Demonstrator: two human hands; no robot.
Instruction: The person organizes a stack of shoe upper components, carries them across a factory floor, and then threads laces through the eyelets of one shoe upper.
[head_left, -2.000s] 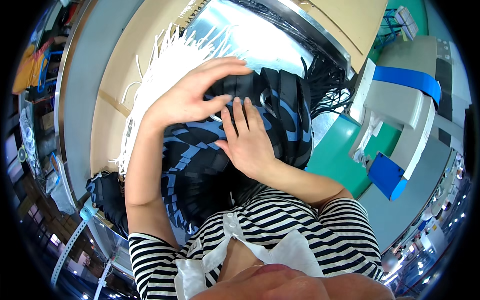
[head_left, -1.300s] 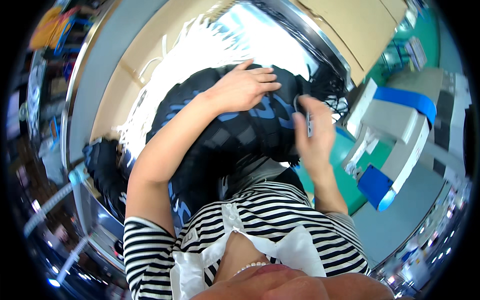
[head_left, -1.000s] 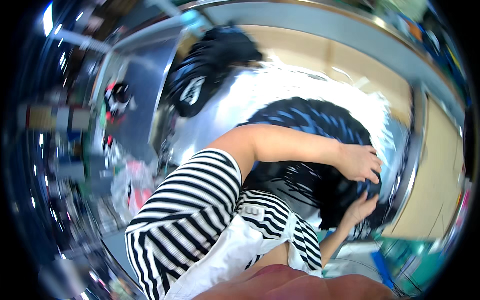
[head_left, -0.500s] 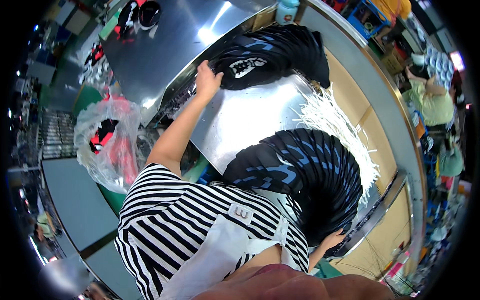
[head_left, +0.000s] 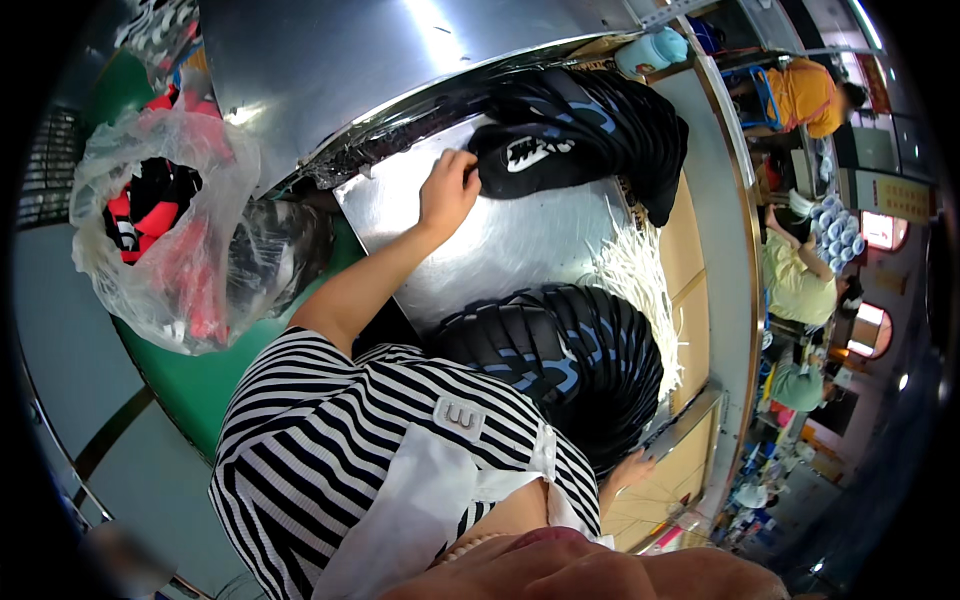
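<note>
Two fanned rows of black pieces with blue marks, shaped like shoe uppers, lie on a metal tray [head_left: 510, 245]. The far row [head_left: 625, 125] curves toward the back right. Its foremost black shoe upper [head_left: 535, 165] bears a white patch, and my left hand [head_left: 447, 197] closes its curled fingers at the left edge of that piece. The near row [head_left: 600, 335] bends round in front of my chest. Beside its lower right end is my right hand [head_left: 628, 470], fingers stretched out and partly hidden by the row.
White cords [head_left: 645, 285] lie in a bundle along the tray's right side. A metal table [head_left: 330, 60] adjoins at the far left. A clear plastic bag [head_left: 215, 200] of red and black pieces stands at the left. A light blue bottle [head_left: 655, 52] sits at the back; people work at the right.
My view has turned, shifting the scene. My left hand has gone from spread fingers to curled ones at the far row's edge. My right hand has come slightly away from the near row.
</note>
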